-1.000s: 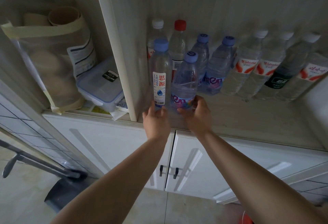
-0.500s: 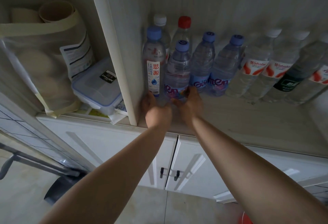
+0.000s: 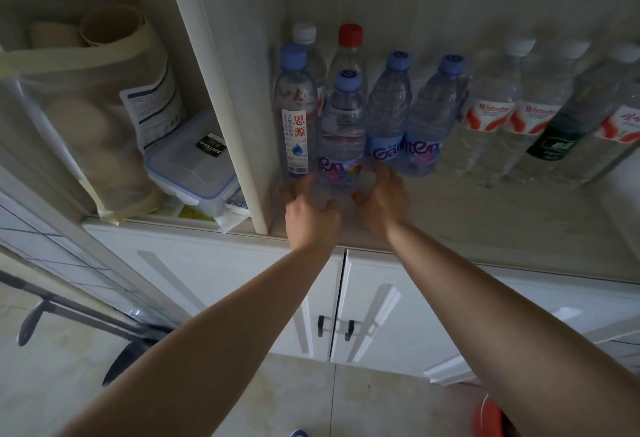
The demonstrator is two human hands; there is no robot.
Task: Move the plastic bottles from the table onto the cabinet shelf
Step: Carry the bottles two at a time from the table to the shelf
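Note:
Two plastic bottles stand at the left end of the cabinet shelf (image 3: 485, 215): a tall blue-capped bottle with a white Chinese label (image 3: 295, 118) and a shorter blue-capped Ganten bottle (image 3: 341, 138). My left hand (image 3: 311, 211) wraps the tall bottle's base. My right hand (image 3: 382, 199) cups the base of the Ganten bottle from the right. Both bottles are upright on the shelf, touching the row behind. Their very bottoms are hidden by my fingers.
Several more bottles line the shelf's back: a white-capped (image 3: 304, 34) and a red-capped one (image 3: 349, 38), two Ganten bottles (image 3: 391, 114), then clear white-capped ones (image 3: 491, 107) to the right. A divider (image 3: 221, 97) separates a compartment with a lidded box (image 3: 194, 166) and bag (image 3: 86, 118).
Both hands have pushed the two bottles deeper along the shelf, from near its front edge to up against the back row. They stay at the bottle bases.

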